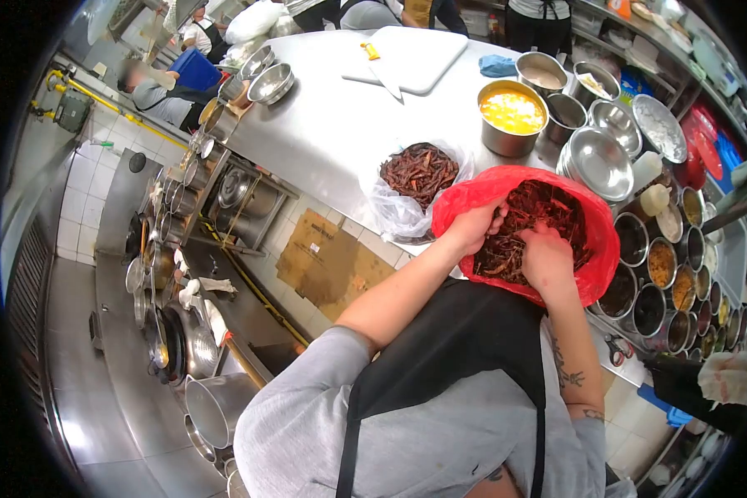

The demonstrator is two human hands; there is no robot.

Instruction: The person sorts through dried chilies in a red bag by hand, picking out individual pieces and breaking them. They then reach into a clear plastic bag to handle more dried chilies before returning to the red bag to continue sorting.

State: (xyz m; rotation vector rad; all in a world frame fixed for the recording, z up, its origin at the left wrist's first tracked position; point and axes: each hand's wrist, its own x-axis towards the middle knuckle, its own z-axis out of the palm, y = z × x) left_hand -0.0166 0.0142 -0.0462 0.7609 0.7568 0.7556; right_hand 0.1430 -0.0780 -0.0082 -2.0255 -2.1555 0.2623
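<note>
A red plastic bag (599,282) stands open before me, filled with dark red dried chilies (560,203). Over the bag's left side, my left hand (480,226) is closed, its curled fingers among the chilies. My right hand (546,259) reaches in from the near side, fingers bent and pinched on dried chilies; its fingertips are partly hidden. A clear plastic bag (378,192) of more dried chilies (420,173) sits just left of the red one, on the steel table (324,137).
A pot of yellow-orange liquid (510,139) and stacked steel bowls (599,162) stand behind the red bag. A knife (383,76) rests on a white cutting board (427,56). Scissors (617,350) lie near several seasoning containers (661,264). Flattened cardboard (328,261) covers floor tiles. Other people work farther back.
</note>
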